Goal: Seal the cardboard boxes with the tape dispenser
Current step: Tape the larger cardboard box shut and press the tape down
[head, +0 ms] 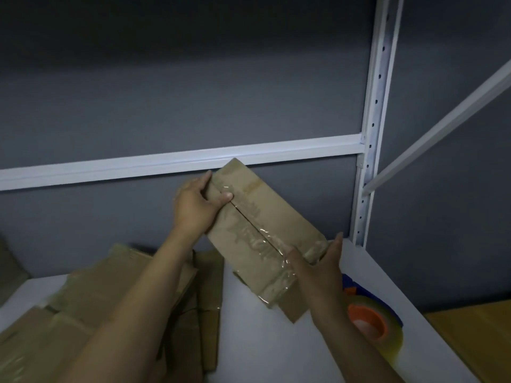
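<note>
A person holds a small cardboard box tilted above a white table, one hand at each end, with clear tape already laid along its centre seam. The left hand grips the far end, its thumb pressed on the top face right at the seam, the other fingers wrapped round the edge behind. The right hand clamps the near end, thumb on the wrinkled tape and fingers lying almost straight along the end wall. The box thus spans the gap between the two sets of fingers, and both hands are full.

The step in hand looks like smoothing and checking the seal. The tape shows bubbles and creases, so it likely needs firm thumb strokes outward from the seam and down over both end folds, with the flaps kept level and closed.

The tape dispenser, blue with an orange-cored roll, lies on the table just below and outside the right wrist, touched by no finger. Flattened cartons lie under the left forearm, well clear of its fingertips. A white shelf rail crosses just beyond the left knuckles.
</note>
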Demonstrator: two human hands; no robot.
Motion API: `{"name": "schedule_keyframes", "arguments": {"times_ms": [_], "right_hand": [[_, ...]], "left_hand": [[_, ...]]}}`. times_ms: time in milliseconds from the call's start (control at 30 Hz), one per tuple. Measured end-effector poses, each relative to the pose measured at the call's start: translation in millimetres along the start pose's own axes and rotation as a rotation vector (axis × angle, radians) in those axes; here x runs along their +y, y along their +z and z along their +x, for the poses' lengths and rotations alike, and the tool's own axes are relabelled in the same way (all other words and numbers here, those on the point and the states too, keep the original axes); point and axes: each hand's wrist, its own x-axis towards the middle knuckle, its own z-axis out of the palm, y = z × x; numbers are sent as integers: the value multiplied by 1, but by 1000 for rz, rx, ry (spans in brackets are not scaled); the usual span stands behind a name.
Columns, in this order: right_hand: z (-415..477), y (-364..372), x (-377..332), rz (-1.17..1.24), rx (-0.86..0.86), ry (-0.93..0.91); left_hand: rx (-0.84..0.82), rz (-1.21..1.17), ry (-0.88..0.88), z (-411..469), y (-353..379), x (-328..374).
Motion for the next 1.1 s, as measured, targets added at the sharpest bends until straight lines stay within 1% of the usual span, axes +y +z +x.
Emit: {"name": "schedule_keyframes", "arguments": {"times_ms": [67,100,200,300,367,433,500,600,767,867,967,1033,1100], "right_hand": [[10,-2,-6,158,22,79],[15,-4,-7,198,28,106],[31,-12,-3,165,-11,97],[36,-19,1,268,-7,80],[39,-23,5,358,-53,56],[40,-24,12,446,-141,14],[38,-23,21,486,-216,-18],[38,-21,39,429,-262,-55],[42,-23,60,231,-261,-39],[40,-20,61,62,-310,-90],[34,-21,69,-96,-279,-139],[31,-27,73,-110,-254,-136],[29,-36,76,-9,-285,-105]], "left_hand": [[67,-111,-8,-14,-8,12],[95,-151,-10,-24,-11,16],[180,-242,-57,-51,-14,9],[222,-284,-114,-72,-16,-1],[210,-305,-160,-79,-16,-5],[144,-288,-234,-81,-16,-12],[81,-260,-278,-86,-16,-20],[64,-259,-248,-106,-13,-27],[91,-244,-323,-144,0,-59],[53,-184,-389,-159,8,-79],[-7,-150,-417,-175,9,-88],[-79,-222,-375,-183,3,-87],[-134,-319,-274,-184,-8,-77]]}}
